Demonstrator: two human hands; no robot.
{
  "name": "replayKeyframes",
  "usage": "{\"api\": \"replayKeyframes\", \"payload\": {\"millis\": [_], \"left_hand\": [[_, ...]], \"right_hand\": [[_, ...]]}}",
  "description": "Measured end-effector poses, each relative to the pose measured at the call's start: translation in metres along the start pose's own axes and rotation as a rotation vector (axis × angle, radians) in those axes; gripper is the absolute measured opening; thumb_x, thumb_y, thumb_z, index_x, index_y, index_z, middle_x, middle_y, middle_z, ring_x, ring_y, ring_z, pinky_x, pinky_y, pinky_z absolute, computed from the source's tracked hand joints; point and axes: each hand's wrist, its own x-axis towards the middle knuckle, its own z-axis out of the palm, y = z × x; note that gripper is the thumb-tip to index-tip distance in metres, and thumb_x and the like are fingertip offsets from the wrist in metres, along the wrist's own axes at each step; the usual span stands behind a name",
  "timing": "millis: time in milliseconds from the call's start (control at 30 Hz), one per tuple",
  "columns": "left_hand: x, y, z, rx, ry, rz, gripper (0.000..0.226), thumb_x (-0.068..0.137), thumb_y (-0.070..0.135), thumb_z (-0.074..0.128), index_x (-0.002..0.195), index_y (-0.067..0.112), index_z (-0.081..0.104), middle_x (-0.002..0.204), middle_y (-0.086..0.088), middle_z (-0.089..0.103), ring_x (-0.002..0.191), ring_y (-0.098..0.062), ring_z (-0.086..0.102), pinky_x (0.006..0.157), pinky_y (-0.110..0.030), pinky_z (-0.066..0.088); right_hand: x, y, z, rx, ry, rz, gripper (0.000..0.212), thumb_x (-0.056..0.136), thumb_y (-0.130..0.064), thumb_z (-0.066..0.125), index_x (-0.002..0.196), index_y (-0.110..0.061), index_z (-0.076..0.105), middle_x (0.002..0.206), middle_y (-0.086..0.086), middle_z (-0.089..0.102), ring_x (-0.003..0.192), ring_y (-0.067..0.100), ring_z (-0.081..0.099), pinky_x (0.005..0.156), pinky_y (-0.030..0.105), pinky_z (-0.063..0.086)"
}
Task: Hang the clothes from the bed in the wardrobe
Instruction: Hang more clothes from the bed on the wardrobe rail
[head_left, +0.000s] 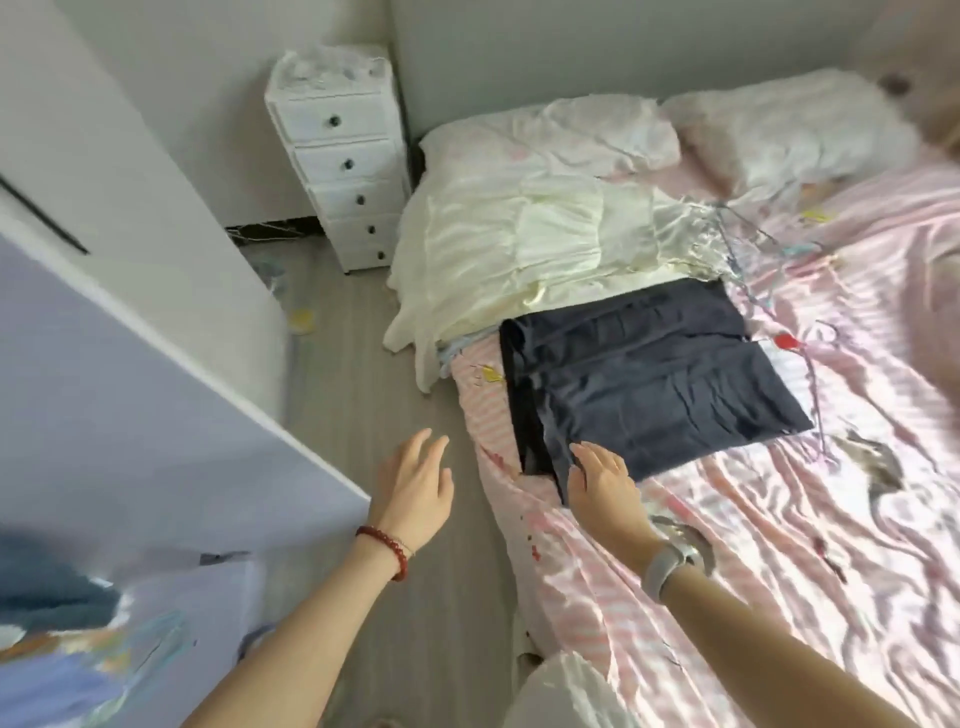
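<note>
Both forearms reach up from 6 o'clock. Left hand (413, 488), a red bracelet (383, 550) on its wrist, hovers over the floor (363, 395) beside the bed (779, 519), fingers straight and spread, grip released on nothing. Right hand (602, 488), with a grey watch (670, 564), lies palm down, fingers straight, fingertips touching the near corner of the folded navy cloth (649, 379) at the bed's centre. At 12 o'clock beyond it lies a cream garment (519, 249). White drawers (348, 166) stand at 11 o'clock.
</note>
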Motion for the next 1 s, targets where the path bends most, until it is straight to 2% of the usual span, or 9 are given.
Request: {"api": "replayKeyframes", "payload": {"millis": [167, 267, 367, 633, 733, 800, 867, 933, 1000], "left_hand": [[0.091, 0.106, 0.057, -0.113, -0.236, 0.147, 0.044, 0.096, 0.015, 0.039, 0.138, 0.007, 0.034, 0.148, -0.011, 0.024, 0.137, -0.023, 0.022, 0.110, -0.029, 0.019], [0.135, 0.157, 0.090, 0.009, -0.285, 0.265, 0.044, 0.095, 0.021, 0.040, 0.138, 0.011, 0.035, 0.148, -0.009, 0.026, 0.135, -0.024, 0.025, 0.109, -0.036, 0.028], [0.176, 0.202, 0.123, 0.131, -0.324, 0.376, 0.046, 0.095, 0.028, 0.039, 0.139, 0.018, 0.032, 0.149, -0.006, 0.026, 0.135, -0.023, 0.027, 0.105, -0.036, 0.031], [0.268, 0.251, 0.227, 0.344, -0.453, 0.498, 0.061, 0.093, 0.039, 0.040, 0.146, 0.028, 0.012, 0.156, -0.005, -0.003, 0.142, -0.026, -0.005, 0.112, -0.052, 0.007], [0.296, 0.250, 0.258, 0.436, -0.436, 0.562, 0.073, 0.090, 0.050, 0.042, 0.146, 0.030, 0.000, 0.155, -0.007, -0.013, 0.141, -0.030, -0.013, 0.110, -0.058, 0.002], [0.309, 0.244, 0.273, 0.494, -0.443, 0.592, 0.079, 0.088, 0.056, 0.042, 0.146, 0.032, -0.006, 0.153, -0.008, -0.018, 0.140, -0.032, -0.016, 0.109, -0.060, 0.002], [0.314, 0.236, 0.284, 0.507, -0.467, 0.607, 0.080, 0.087, 0.058, 0.041, 0.145, 0.032, -0.008, 0.151, -0.007, -0.026, 0.139, -0.032, -0.019, 0.109, -0.060, 0.003], [0.315, 0.231, 0.290, 0.490, -0.481, 0.612, 0.080, 0.088, 0.058, 0.041, 0.145, 0.032, -0.008, 0.148, -0.003, -0.032, 0.139, -0.030, -0.020, 0.110, -0.059, 0.003], [0.315, 0.229, 0.293, 0.471, -0.487, 0.608, 0.080, 0.088, 0.057, 0.042, 0.145, 0.033, -0.007, 0.143, 0.000, -0.037, 0.139, -0.029, -0.020, 0.110, -0.058, 0.003]], "right_hand": [[0.022, 0.110, -0.057, 0.090, 0.098, 0.284, 0.039, 0.094, -0.008, 0.037, 0.132, 0.000, 0.041, 0.136, 0.016, 0.043, 0.127, 0.031, 0.037, 0.105, 0.032, 0.027], [0.036, 0.168, -0.082, 0.091, 0.172, 0.435, 0.037, 0.092, -0.006, 0.038, 0.129, -0.001, 0.044, 0.131, 0.020, 0.048, 0.121, 0.036, 0.043, 0.099, 0.037, 0.032], [0.056, 0.221, -0.099, 0.093, 0.234, 0.533, 0.037, 0.093, -0.009, 0.038, 0.129, -0.001, 0.043, 0.135, 0.020, 0.045, 0.126, 0.034, 0.039, 0.102, 0.038, 0.031], [0.139, 0.335, -0.113, 0.166, 0.384, 0.743, 0.037, 0.092, -0.006, 0.038, 0.127, 0.006, 0.041, 0.121, 0.028, 0.051, 0.112, 0.040, 0.045, 0.090, 0.041, 0.033], [0.169, 0.368, -0.107, 0.225, 0.418, 0.837, 0.029, 0.091, -0.009, 0.039, 0.111, 0.010, 0.046, 0.109, 0.029, 0.054, 0.103, 0.041, 0.049, 0.085, 0.043, 0.034], [0.187, 0.383, -0.107, 0.334, 0.433, 0.943, 0.021, 0.091, -0.019, 0.041, 0.096, 0.001, 0.044, 0.097, 0.024, 0.055, 0.097, 0.041, 0.052, 0.081, 0.044, 0.038], [0.202, 0.394, -0.107, 0.366, 0.399, 1.009, 0.026, 0.090, -0.030, 0.043, 0.087, -0.004, 0.045, 0.093, 0.023, 0.057, 0.094, 0.039, 0.054, 0.082, 0.042, 0.041], [0.211, 0.399, -0.108, 0.373, 0.382, 1.013, 0.036, 0.086, -0.037, 0.048, 0.069, -0.005, 0.051, 0.072, 0.016, 0.059, 0.075, 0.033, 0.055, 0.068, 0.038, 0.044], [0.215, 0.400, -0.106, 0.473, 0.411, 1.001, 0.041, 0.082, -0.036, 0.053, 0.051, -0.012, 0.039, 0.048, 0.004, 0.044, 0.050, 0.021, 0.043, 0.050, 0.031, 0.034]]}}
